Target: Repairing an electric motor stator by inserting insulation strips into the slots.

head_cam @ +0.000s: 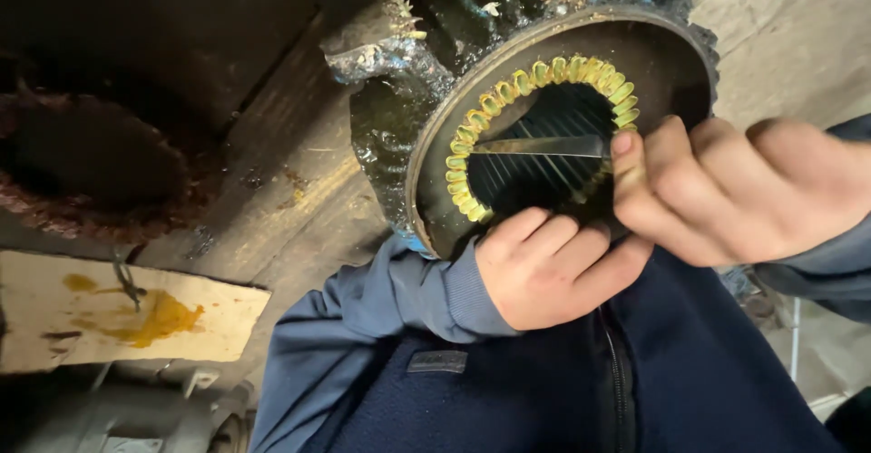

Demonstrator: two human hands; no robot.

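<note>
The motor (pixel 544 117) lies on its side on the wooden bench (pixel 299 208), its open end facing you and leaning against your lap. Inside its hole runs a ring of yellow slot liners (pixel 535 77). A thin grey strip (pixel 540 146) lies flat across the middle of the motor's hole.

Your right hand (pixel 735 190) pinches the strip's end at the motor's right edge. Your left hand (pixel 553 267) curls tight on the motor's bottom rim and steadies it.

I think you do best if you keep the strip flat and lined up with one slot, then push slowly. Keep the left hand firm so the motor does not roll. Watch the sharp edges inside the hole.

Left of the motor lies a pale board (pixel 127 312) with a yellow stain. Far left of the motor sits a rusty round part (pixel 82 172).
</note>
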